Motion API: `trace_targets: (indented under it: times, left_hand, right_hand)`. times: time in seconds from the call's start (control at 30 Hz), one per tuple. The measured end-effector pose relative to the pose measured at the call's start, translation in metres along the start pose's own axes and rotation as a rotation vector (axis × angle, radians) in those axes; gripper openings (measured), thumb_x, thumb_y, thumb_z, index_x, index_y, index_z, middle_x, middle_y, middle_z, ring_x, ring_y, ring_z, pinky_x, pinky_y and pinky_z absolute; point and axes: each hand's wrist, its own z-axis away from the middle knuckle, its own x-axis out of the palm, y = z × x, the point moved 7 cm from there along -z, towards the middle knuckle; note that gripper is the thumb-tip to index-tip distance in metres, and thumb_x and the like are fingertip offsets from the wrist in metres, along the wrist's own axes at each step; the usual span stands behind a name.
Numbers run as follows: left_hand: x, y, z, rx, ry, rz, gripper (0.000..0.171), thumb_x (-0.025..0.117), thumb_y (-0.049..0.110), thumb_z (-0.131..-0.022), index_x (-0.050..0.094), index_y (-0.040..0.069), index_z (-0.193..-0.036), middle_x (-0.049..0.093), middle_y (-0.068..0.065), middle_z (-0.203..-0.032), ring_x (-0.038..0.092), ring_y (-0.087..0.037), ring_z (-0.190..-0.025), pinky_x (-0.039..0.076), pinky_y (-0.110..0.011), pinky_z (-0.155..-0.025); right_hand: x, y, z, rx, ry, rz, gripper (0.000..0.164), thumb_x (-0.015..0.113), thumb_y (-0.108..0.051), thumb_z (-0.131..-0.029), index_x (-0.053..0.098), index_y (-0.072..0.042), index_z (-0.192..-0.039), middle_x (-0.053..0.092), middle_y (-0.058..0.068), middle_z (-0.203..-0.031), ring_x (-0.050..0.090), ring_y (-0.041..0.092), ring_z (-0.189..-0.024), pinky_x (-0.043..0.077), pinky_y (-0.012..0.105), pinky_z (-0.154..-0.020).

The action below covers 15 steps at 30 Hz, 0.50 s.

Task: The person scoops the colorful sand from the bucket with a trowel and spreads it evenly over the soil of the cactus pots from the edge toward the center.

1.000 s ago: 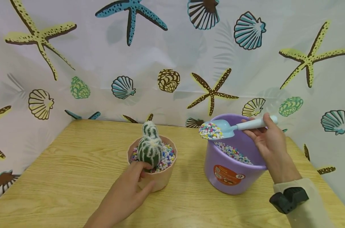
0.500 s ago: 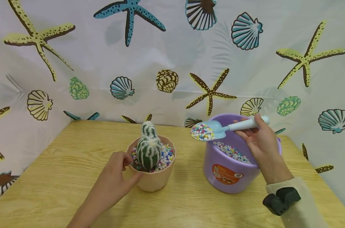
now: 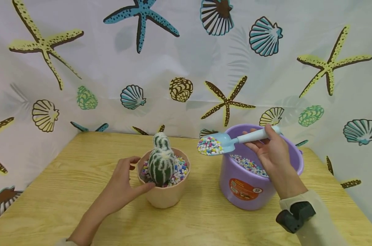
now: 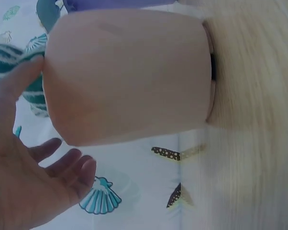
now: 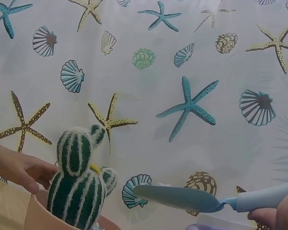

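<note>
A green toy cactus with fuzzy white stripes (image 3: pixel 162 164) stands in a peach pot (image 3: pixel 165 198), among small multicoloured pellets (image 3: pixel 181 170). My left hand (image 3: pixel 119 186) is at the pot's left side, thumb at the front rim and fingers spread by the left rim; in the left wrist view the thumb reaches the rim beside the cactus. My right hand (image 3: pixel 273 153) grips the white handle of a light blue scoop (image 3: pixel 227 140), held level with a heap of pellets in its blade. The scoop hangs over the left rim of a purple bucket (image 3: pixel 250 191).
More pellets (image 3: pixel 249 164) lie inside the bucket, which carries an orange label (image 3: pixel 242 189). Pot and bucket stand apart on a wood-grain table (image 3: pixel 81 171). A white cloth printed with starfish and shells (image 3: pixel 186 51) hangs behind and at the sides.
My left hand has drawn back from the cactus's base to the pot's left rim, its fingers spreading. My right hand has carried the loaded scoop leftward, toward the pot.
</note>
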Motion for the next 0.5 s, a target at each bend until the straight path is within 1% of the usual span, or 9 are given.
trace_targets:
  times: [0.07, 0.17, 0.23, 0.4, 0.5]
  left_hand:
    - [0.002, -0.004, -0.003, 0.012, -0.033, 0.017, 0.086, 0.074, 0.040, -0.082, 0.027, -0.001, -0.142, 0.031, -0.023, -0.138, 0.037, -0.038, -0.120, 0.043, -0.052, -0.089]
    - [0.004, -0.010, -0.007, 0.002, -0.089, 0.045, 0.093, 0.073, 0.042, -0.082, 0.020, 0.000, -0.148, 0.026, -0.024, -0.146, 0.035, -0.040, -0.127, 0.042, -0.056, -0.093]
    - [0.006, -0.014, -0.010, -0.013, -0.127, 0.056, 0.097, 0.072, 0.044, -0.083, 0.016, 0.002, -0.150, 0.023, -0.024, -0.151, 0.034, -0.042, -0.131, 0.040, -0.058, -0.097]
    - [0.011, -0.021, -0.013, -0.044, -0.231, 0.068, 0.107, 0.070, 0.047, -0.083, 0.003, 0.003, -0.153, 0.011, -0.025, -0.157, 0.026, -0.045, -0.139, 0.037, -0.057, -0.104]
    - [0.012, -0.021, -0.014, -0.052, -0.245, 0.056, 0.111, 0.071, 0.050, -0.080, 0.001, 0.003, -0.153, 0.009, -0.025, -0.157, 0.022, -0.046, -0.140, 0.033, -0.059, -0.106]
  right_hand:
    - [0.002, 0.000, 0.000, -0.005, 0.004, 0.004, 0.021, 0.039, -0.029, -0.101, 0.032, -0.016, -0.116, 0.037, 0.014, -0.118, 0.065, 0.032, -0.096, 0.036, 0.047, -0.101]
    - [0.003, 0.001, -0.001, -0.008, 0.014, 0.000, 0.019, 0.039, -0.027, -0.101, 0.034, -0.015, -0.115, 0.041, 0.016, -0.114, 0.067, 0.033, -0.092, 0.037, 0.048, -0.100]
    - [0.004, 0.003, -0.001, -0.008, 0.023, 0.001, 0.018, 0.039, -0.026, -0.101, 0.034, -0.014, -0.114, 0.042, 0.016, -0.111, 0.068, 0.032, -0.087, 0.037, 0.048, -0.100]
    - [0.005, 0.007, -0.001, 0.000, 0.032, 0.021, 0.018, 0.039, -0.027, -0.101, 0.035, -0.013, -0.112, 0.042, 0.016, -0.111, 0.068, 0.031, -0.089, 0.037, 0.048, -0.101]
    - [0.008, 0.007, -0.001, -0.004, 0.020, 0.030, 0.017, 0.038, -0.028, -0.102, 0.035, -0.014, -0.112, 0.040, 0.016, -0.114, 0.067, 0.031, -0.089, 0.036, 0.048, -0.102]
